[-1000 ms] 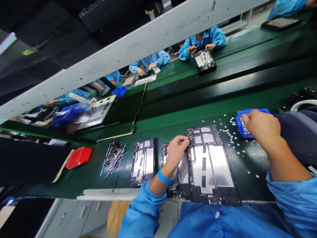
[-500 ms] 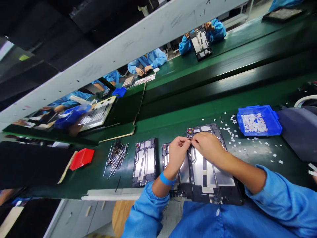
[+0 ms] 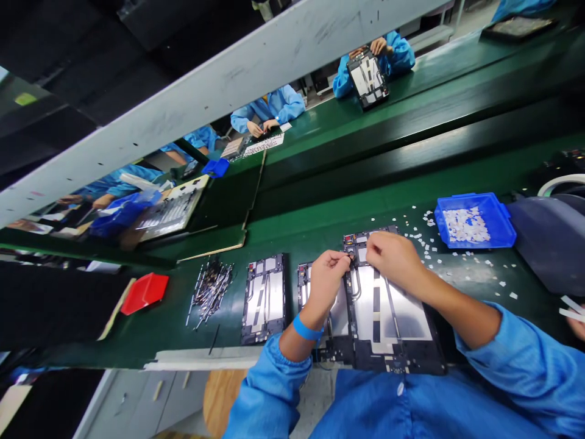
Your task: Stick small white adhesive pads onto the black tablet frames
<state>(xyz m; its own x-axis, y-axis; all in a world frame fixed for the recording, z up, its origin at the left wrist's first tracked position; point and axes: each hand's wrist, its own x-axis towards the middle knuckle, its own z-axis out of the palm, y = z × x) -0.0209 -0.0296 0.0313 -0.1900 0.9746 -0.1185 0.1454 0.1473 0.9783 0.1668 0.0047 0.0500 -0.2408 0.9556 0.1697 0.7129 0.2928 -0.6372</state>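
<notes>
A black and silver tablet (image 3: 411, 311) sits on a green table (image 3: 315, 222). At its top left, the left hand (image 3: 328, 275) pinches a tiny dark bit (image 3: 351, 256). The right hand (image 3: 395, 255) curls over the tablet's top. Right of the tablet is a blue box (image 3: 501, 230) of white bits (image 3: 466, 224). Left of it are two more tablets (image 3: 265, 297), thin sticks (image 3: 212, 288) and a red tray (image 3: 144, 294).

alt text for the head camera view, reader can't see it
A person's left hand pinches a small dark part at the upper left edge of a tablet-like device on a green bench, the right hand over its top section. A blue tray of white pieces sits right, a heap of thin strips left.
</notes>
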